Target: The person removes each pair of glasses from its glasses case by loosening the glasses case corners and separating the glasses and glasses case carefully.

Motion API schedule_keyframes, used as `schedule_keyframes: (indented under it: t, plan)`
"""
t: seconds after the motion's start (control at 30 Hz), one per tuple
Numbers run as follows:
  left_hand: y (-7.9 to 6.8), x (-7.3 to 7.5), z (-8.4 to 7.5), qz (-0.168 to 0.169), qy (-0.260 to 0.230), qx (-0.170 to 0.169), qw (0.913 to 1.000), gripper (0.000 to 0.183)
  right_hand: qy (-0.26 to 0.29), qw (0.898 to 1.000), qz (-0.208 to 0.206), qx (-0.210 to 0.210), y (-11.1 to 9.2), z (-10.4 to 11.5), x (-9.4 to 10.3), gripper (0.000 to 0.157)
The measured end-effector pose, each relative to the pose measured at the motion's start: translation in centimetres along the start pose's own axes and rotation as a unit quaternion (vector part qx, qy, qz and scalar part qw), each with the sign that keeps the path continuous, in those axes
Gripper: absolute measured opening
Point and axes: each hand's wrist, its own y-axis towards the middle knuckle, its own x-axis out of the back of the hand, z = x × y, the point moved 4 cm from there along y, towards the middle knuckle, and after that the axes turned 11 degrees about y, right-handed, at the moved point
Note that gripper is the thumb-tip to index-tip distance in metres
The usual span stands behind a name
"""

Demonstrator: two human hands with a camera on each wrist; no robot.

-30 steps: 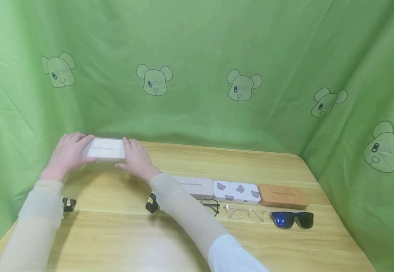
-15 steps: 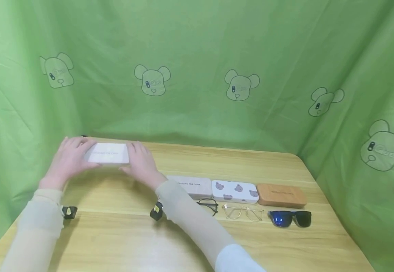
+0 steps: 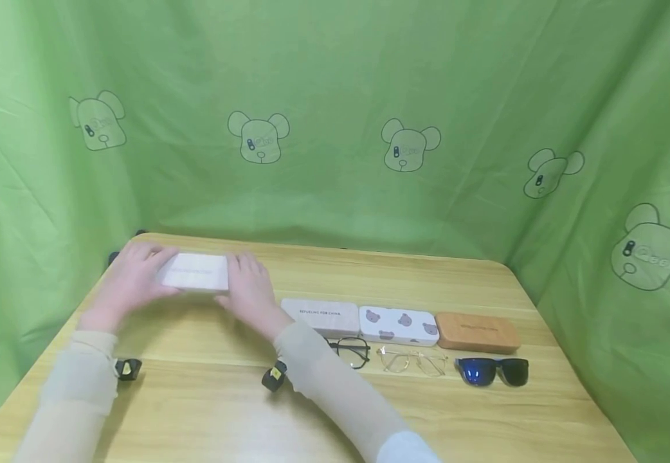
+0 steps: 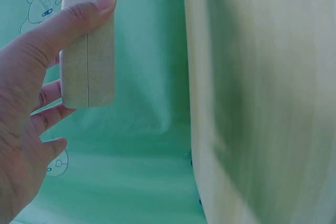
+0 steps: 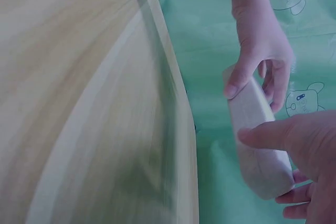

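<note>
A pale glasses case [image 3: 195, 272] with faint lettering is held up over the left part of the table. At its left end my left hand [image 3: 138, 276] grips it, thumb on the near side. My right hand [image 3: 249, 289] holds the opposite end the same way. From the left wrist, the case [image 4: 88, 72] shows a closed seam along its side, with the left thumb [image 4: 79, 19] lying across it. The right wrist view catches both hands on the case [image 5: 252, 111], thumbs on one face and fingers behind.
Right of my hands, a row holds a pale lettered case [image 3: 320, 316], a bear-print case [image 3: 400, 326] and an orange-brown case [image 3: 478, 332]. In front lie black-framed glasses [image 3: 368, 350], thin gold-framed glasses [image 3: 413, 362] and blue-black sunglasses [image 3: 492, 372]. A green curtain [image 3: 335, 199] surrounds the table [image 3: 208, 411].
Both hands have brought the glasses case a little nearer and to the right, and lower in the head view. The row of cases and the glasses stay put.
</note>
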Motion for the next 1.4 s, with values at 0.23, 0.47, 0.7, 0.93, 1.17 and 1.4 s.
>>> schedule_keyframes:
  t: [0.23, 0.47, 0.7, 0.93, 1.17, 1.4]
  plan:
    - [-0.3, -1.2, -0.9, 0.012, -0.005, -0.004, 0.9999, 0.083, -0.02, 1.0, 0.002, -0.013, -1.2, -0.8, -0.3, 0.089]
    - [-0.4, -2.0, -1.8, 0.048, -0.017, 0.012, 0.9986, 0.085, -0.012, 0.999, 0.007, -0.029, -2.1, -1.6, -0.5, 0.092]
    - [-0.5, -2.3, -2.7, 0.072, -0.034, 0.014, 0.9967, 0.086, -0.013, 0.999, 0.014, -0.03, -2.9, -2.4, -0.5, 0.093]
    - [-0.4, -2.6, -3.6, 0.099, -0.037, 0.013, 0.9943, 0.086, -0.023, 0.999, 0.021, -0.027, -3.6, -3.1, -0.4, 0.093]
    - [-0.4, -3.4, -4.2, 0.125, -0.041, 0.015, 0.9912, 0.086, -0.015, 0.999, 0.037, -0.036, -4.2, -3.6, -0.6, 0.092]
    - [-0.7, -4.3, -4.8, 0.159, -0.042, 0.025, 0.986, 0.089, -0.002, 0.998, 0.041, -0.054, -4.7, -4.2, -1.4, 0.09]
